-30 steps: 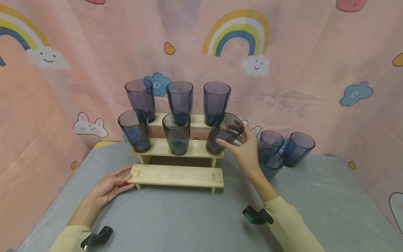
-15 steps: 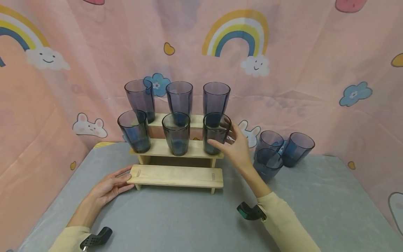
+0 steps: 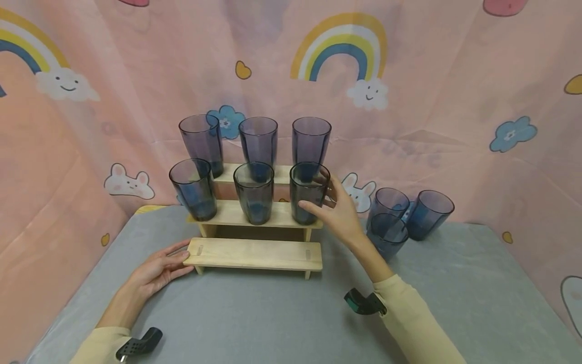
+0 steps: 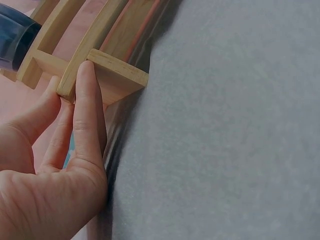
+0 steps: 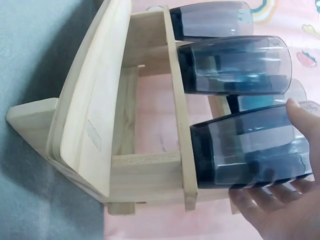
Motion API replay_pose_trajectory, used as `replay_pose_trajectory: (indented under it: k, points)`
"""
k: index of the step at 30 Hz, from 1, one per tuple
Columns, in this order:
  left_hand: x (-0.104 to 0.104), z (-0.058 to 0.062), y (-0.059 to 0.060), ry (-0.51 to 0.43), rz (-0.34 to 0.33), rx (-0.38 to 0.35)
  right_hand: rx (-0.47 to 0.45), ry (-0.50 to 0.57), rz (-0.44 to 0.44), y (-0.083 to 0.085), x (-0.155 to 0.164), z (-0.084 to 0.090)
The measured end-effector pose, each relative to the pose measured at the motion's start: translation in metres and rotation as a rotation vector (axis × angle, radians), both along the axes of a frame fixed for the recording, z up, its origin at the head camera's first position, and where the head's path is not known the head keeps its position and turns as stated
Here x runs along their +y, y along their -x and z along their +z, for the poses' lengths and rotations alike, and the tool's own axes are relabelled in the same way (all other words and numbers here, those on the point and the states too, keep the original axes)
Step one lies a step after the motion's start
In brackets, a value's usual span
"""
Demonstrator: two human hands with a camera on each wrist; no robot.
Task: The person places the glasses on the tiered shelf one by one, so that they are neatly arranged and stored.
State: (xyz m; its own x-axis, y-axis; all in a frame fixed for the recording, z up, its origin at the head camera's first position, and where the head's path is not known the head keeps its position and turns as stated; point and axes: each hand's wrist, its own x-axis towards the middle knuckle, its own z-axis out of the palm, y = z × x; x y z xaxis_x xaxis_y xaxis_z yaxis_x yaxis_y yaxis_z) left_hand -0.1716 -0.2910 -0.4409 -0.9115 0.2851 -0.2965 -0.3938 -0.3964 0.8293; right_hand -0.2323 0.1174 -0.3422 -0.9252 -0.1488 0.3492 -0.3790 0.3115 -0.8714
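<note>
Nine tinted glasses are showing: three standing on the top step [image 3: 259, 146], three on the middle step [image 3: 254, 192], and apparently three, partly overlapping, grouped on the counter [image 3: 400, 215]. One three-step wooden rack [image 3: 254, 254] is standing. Two hands are appearing.

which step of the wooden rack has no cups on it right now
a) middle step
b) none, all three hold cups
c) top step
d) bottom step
d: the bottom step of the wooden rack is bare wood, while three dark cups stand on the top step and three on the middle step, the rightmost of these held by the right hand.
</note>
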Motion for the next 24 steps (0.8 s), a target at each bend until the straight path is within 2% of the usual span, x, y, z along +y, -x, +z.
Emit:
replay_pose_trajectory:
  k: [8,14,18,24]
  points:
    - [0.001,0.0,0.001,-0.001,0.001,-0.01,-0.026,-0.053,0.048,-0.005,0.012,0.007]
    - [0.001,0.0,0.002,-0.009,-0.008,0.004,0.062,-0.171,0.007,-0.014,0.041,0.011]
    - [0.001,0.001,0.001,-0.017,-0.015,0.009,0.148,-0.242,-0.083,-0.018,0.072,0.012]
    - [0.0,0.0,0.0,-0.015,-0.012,0.007,0.162,-0.233,-0.275,-0.014,0.129,0.009]
